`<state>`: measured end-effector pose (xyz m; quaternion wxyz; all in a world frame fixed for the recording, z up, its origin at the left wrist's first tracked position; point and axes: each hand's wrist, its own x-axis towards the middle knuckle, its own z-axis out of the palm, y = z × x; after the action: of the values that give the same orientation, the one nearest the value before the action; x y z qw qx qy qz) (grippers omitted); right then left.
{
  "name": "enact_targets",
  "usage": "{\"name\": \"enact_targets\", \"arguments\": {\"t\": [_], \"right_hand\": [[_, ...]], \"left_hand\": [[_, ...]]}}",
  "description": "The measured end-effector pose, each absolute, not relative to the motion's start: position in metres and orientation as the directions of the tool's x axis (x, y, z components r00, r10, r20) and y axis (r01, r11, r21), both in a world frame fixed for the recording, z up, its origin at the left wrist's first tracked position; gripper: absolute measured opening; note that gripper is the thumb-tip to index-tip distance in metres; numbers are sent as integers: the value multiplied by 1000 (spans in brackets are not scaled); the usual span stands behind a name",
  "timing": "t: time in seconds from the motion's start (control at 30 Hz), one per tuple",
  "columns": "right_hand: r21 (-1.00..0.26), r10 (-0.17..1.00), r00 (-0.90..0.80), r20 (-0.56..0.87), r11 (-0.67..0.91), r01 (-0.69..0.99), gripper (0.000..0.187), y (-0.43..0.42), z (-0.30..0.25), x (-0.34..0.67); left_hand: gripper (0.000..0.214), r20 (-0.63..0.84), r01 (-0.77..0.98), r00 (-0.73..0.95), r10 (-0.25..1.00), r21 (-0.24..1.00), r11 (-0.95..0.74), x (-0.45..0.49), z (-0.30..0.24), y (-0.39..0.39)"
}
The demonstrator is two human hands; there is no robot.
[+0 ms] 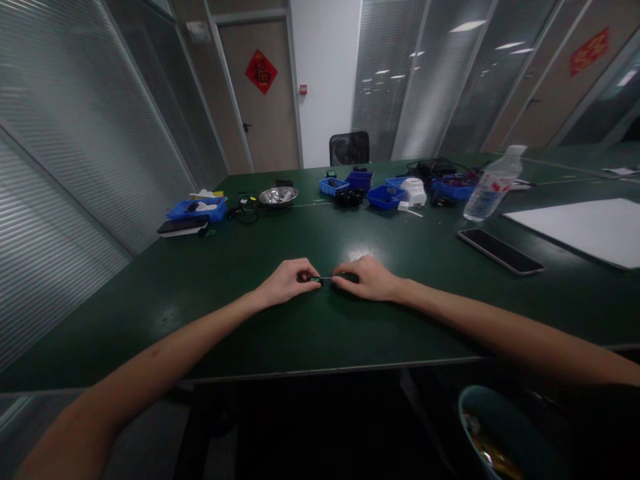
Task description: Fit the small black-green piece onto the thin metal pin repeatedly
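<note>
Above the green table (280,333), near its front edge, both hands are close together. My left hand (286,283) is closed, pinching a small dark piece with green on it (316,280) between thumb and fingertips. In my right hand (370,279) is what looks like a small screwdriver (350,276); its dark handle is partly hidden by the fingers. A thin pale shaft runs from it toward the dark piece. Whether its tip touches that piece is too small to tell.
A phone (499,251), a water bottle (495,184) and a white board (590,227) lie to the right. Farther back are blue trays (385,197) and a metal bowl (278,205). Another blue tray (215,212) sits left. A bin (467,407) stands below the edge.
</note>
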<state>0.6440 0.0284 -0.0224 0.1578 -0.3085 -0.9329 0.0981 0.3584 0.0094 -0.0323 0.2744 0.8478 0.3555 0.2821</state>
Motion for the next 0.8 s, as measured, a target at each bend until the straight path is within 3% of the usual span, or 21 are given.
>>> {"name": "enact_targets", "arguments": {"t": [0.8], "right_hand": [[-289, 569, -782, 257, 817, 499, 45, 31, -25, 645]], "left_hand": [[22, 272, 484, 619, 737, 606, -631, 351, -28, 4]]}}
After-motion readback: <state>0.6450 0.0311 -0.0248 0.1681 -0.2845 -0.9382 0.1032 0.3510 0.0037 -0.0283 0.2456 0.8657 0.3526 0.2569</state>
